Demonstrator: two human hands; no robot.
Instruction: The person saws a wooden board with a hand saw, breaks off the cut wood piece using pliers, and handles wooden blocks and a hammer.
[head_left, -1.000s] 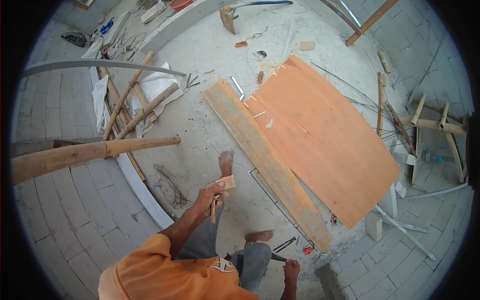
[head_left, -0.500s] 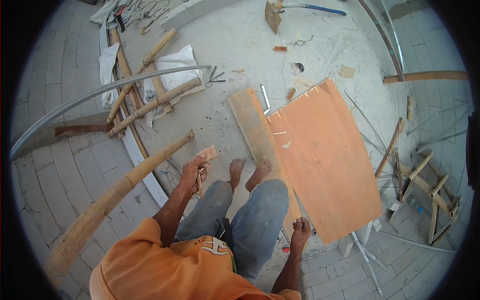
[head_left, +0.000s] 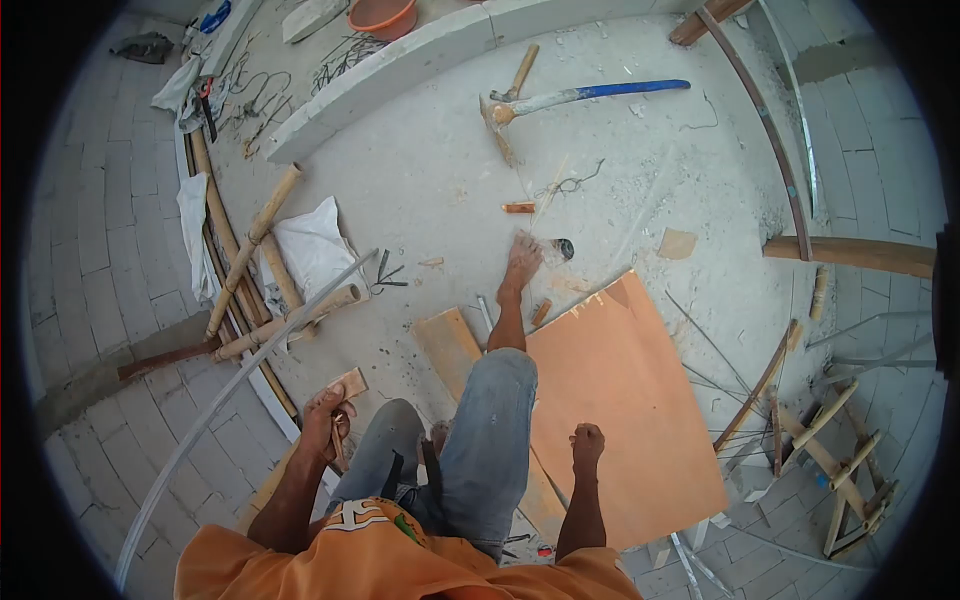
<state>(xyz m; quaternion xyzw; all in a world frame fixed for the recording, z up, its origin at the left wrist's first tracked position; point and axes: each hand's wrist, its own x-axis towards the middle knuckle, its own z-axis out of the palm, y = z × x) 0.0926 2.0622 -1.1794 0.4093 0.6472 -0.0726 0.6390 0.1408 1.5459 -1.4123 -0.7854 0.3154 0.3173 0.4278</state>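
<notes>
My left hand (head_left: 324, 415) is closed around a small flat piece of wood (head_left: 352, 382), which sticks out past the fingertips. A slim, dull metallic or wooden tool (head_left: 341, 442) hangs below from the same hand; its kind is unclear. My right hand (head_left: 587, 443) is a loose fist over the orange-brown plywood sheet (head_left: 640, 400), apparently above rather than touching it. Anything inside that fist is hidden. A long timber plank (head_left: 447, 340) lies beside the plywood, partly covered by my legs. One bare foot (head_left: 523, 258) is on the floor beyond the plank.
Ahead lies a hoe (head_left: 590, 92) with a blue-and-white handle. Bamboo poles (head_left: 255, 240), a white sack (head_left: 310, 245) and a curved metal strip (head_left: 240, 370) are at left. A hole (head_left: 565, 248) is near my foot. Wooden sticks and a bamboo frame (head_left: 850, 460) stand right.
I have stepped forward, with one foot now past the plank. My right hand has moved from beside the plank to over the plywood. My left hand still holds the small wood piece.
</notes>
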